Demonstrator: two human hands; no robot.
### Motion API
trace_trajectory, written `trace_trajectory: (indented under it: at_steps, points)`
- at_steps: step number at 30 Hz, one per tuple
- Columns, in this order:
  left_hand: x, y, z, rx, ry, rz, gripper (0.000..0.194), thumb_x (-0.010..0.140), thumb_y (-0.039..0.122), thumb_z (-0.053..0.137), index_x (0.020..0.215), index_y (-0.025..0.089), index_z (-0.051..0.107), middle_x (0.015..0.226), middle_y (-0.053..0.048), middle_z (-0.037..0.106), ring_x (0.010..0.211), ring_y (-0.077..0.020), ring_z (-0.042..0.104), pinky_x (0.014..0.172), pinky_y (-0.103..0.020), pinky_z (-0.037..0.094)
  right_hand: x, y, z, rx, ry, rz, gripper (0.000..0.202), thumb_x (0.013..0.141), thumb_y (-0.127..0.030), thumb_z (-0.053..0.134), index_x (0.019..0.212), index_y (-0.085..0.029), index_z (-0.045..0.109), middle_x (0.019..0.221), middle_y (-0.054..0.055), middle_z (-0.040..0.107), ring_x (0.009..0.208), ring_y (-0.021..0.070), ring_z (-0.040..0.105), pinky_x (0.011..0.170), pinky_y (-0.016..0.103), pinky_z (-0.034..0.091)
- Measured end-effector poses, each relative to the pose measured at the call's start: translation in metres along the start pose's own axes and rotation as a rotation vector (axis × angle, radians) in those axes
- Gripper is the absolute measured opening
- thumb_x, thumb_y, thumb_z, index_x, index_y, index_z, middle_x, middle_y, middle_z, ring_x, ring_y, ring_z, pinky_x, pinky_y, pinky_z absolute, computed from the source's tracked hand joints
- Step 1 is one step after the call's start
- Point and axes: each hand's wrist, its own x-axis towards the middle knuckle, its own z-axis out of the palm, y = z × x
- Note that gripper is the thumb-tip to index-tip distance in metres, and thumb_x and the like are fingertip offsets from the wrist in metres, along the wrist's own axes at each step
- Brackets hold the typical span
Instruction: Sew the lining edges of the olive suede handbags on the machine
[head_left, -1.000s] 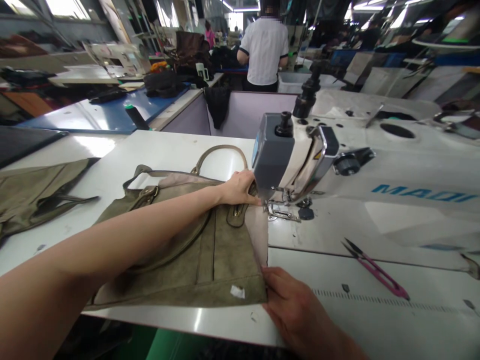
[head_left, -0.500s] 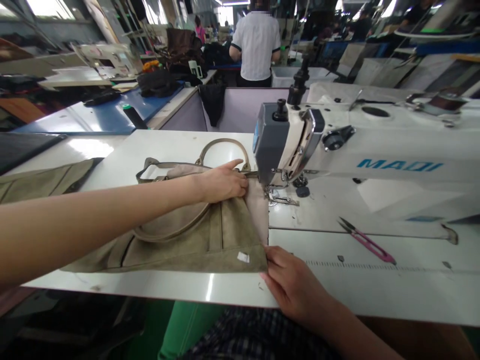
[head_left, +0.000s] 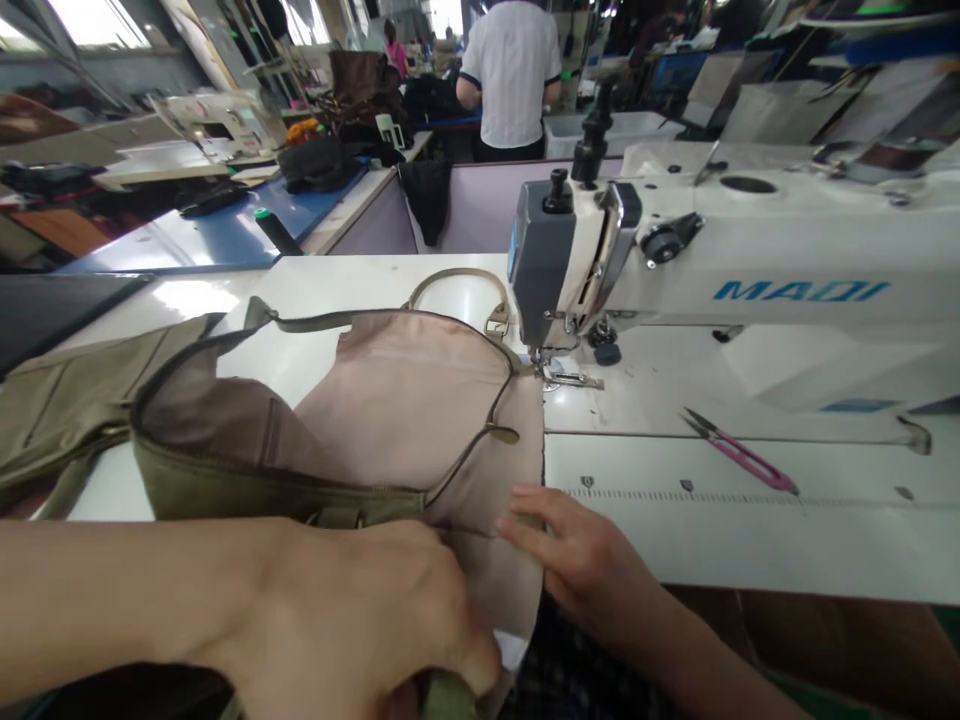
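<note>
An olive handbag [head_left: 232,485] lies spread on the white sewing table, its zippered mouth open and its beige lining [head_left: 420,390] showing. My left hand [head_left: 360,610] is closed on the bag's near side at the bottom of the view; its fingertips are partly hidden. My right hand [head_left: 589,550] rests with fingers stretched out on the right edge of the lining. The lining's far right corner reaches the needle area of the sewing machine [head_left: 577,265]. A bag handle [head_left: 457,272] arches up beyond the mouth.
Pink-handled thread snips [head_left: 742,460] lie right of the bag, above a printed ruler scale [head_left: 637,495]. A second olive piece [head_left: 60,400] lies at left. A dark thread cone [head_left: 277,235] stands behind. A person in a white shirt [head_left: 514,75] is farther back.
My left hand has come from the bag's far side to its near side, pulling it down toward me. The bag's mouth has opened, exposing the lining. My right hand has shifted only slightly.
</note>
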Motion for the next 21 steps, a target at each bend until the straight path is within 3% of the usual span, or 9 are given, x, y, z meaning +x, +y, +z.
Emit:
trace_trajectory:
  at_steps: [2, 3, 5, 7, 9, 12, 16, 18, 21]
  points:
    - [0.007, -0.004, 0.011, -0.304, -0.089, -0.032, 0.026, 0.064, 0.001, 0.048, 0.075, 0.023, 0.055, 0.067, 0.009, 0.061, 0.059, -0.0073, 0.056, 0.053, -0.013, 0.043, -0.007, -0.01, 0.009, -0.056, 0.105, -0.017, 0.035, 0.089, -0.001, 0.038, 0.106, -0.011, 0.067, 0.099, 0.014, 0.069, 0.1, 0.0214, 0.064, 0.086, 0.035, 0.058]
    - [0.01, -0.01, 0.015, -0.37, -0.049, -0.108, 0.024, 0.069, 0.002, 0.047, 0.08, 0.022, 0.054, 0.072, 0.006, 0.061, 0.062, -0.0081, 0.057, 0.055, -0.014, 0.044, -0.01, -0.014, 0.013, -0.061, 0.146, -0.017, 0.033, 0.092, -0.003, 0.038, 0.106, -0.01, 0.067, 0.097, 0.014, 0.069, 0.098, 0.0213, 0.065, 0.088, 0.035, 0.058]
    - [0.013, -0.025, 0.023, -0.238, 0.124, -0.23, 0.024, 0.08, 0.007, 0.044, 0.096, 0.02, 0.055, 0.092, -0.001, 0.062, 0.079, -0.0125, 0.059, 0.07, -0.019, 0.049, -0.014, -0.019, 0.019, -0.061, 0.205, -0.014, 0.032, 0.095, -0.006, 0.036, 0.107, -0.009, 0.066, 0.098, 0.013, 0.069, 0.099, 0.0207, 0.064, 0.091, 0.034, 0.057]
    - [0.016, -0.039, 0.028, 0.029, 0.197, -0.198, 0.035, 0.084, 0.011, 0.045, 0.117, 0.02, 0.052, 0.116, -0.007, 0.058, 0.101, -0.019, 0.056, 0.089, -0.029, 0.045, -0.017, -0.021, 0.022, -0.074, 0.247, -0.015, 0.032, 0.095, -0.004, 0.036, 0.107, -0.009, 0.066, 0.097, 0.012, 0.069, 0.1, 0.0202, 0.063, 0.091, 0.033, 0.057]
    - [0.018, -0.047, 0.031, 0.228, 0.139, -0.105, 0.048, 0.083, 0.012, 0.047, 0.129, 0.022, 0.048, 0.126, -0.007, 0.054, 0.112, -0.0233, 0.051, 0.099, -0.035, 0.038, -0.019, -0.021, 0.023, -0.091, 0.258, -0.008, 0.031, 0.094, -0.004, 0.038, 0.107, -0.009, 0.066, 0.095, 0.011, 0.069, 0.098, 0.021, 0.063, 0.088, 0.035, 0.058]
    - [0.023, -0.048, 0.031, 0.364, 0.08, -0.041, 0.058, 0.082, 0.014, 0.05, 0.139, 0.021, 0.04, 0.116, -0.008, 0.059, 0.104, -0.0245, 0.053, 0.098, -0.039, 0.036, -0.021, -0.021, 0.023, -0.101, 0.22, 0.012, 0.03, 0.095, -0.007, 0.04, 0.11, -0.007, 0.066, 0.096, 0.013, 0.069, 0.097, 0.023, 0.061, 0.083, 0.038, 0.059]
    - [0.031, -0.046, 0.031, 0.451, 0.083, 0.0, 0.05, 0.083, 0.018, 0.051, 0.133, 0.02, 0.046, 0.105, -0.008, 0.061, 0.097, -0.025, 0.055, 0.099, -0.043, 0.033, -0.021, -0.023, 0.022, -0.083, 0.223, 0.003, 0.031, 0.097, -0.008, 0.037, 0.112, -0.005, 0.065, 0.1, 0.014, 0.069, 0.097, 0.022, 0.061, 0.086, 0.036, 0.058]
    - [0.032, -0.047, 0.031, 0.471, 0.093, 0.016, 0.039, 0.083, 0.019, 0.05, 0.122, 0.02, 0.054, 0.113, -0.009, 0.06, 0.106, -0.0256, 0.054, 0.106, -0.044, 0.028, -0.019, -0.024, 0.022, -0.068, 0.218, -0.008, 0.031, 0.098, -0.009, 0.038, 0.111, -0.006, 0.066, 0.099, 0.013, 0.069, 0.097, 0.0216, 0.062, 0.087, 0.036, 0.057]
    - [0.032, -0.05, 0.032, 0.501, 0.121, 0.063, 0.037, 0.081, 0.016, 0.049, 0.118, 0.017, 0.056, 0.135, -0.01, 0.052, 0.128, -0.0252, 0.043, 0.118, -0.043, 0.01, -0.015, -0.023, 0.022, -0.047, 0.205, -0.012, 0.03, 0.099, -0.011, 0.038, 0.107, -0.007, 0.067, 0.095, 0.011, 0.071, 0.094, 0.0213, 0.063, 0.084, 0.035, 0.058]
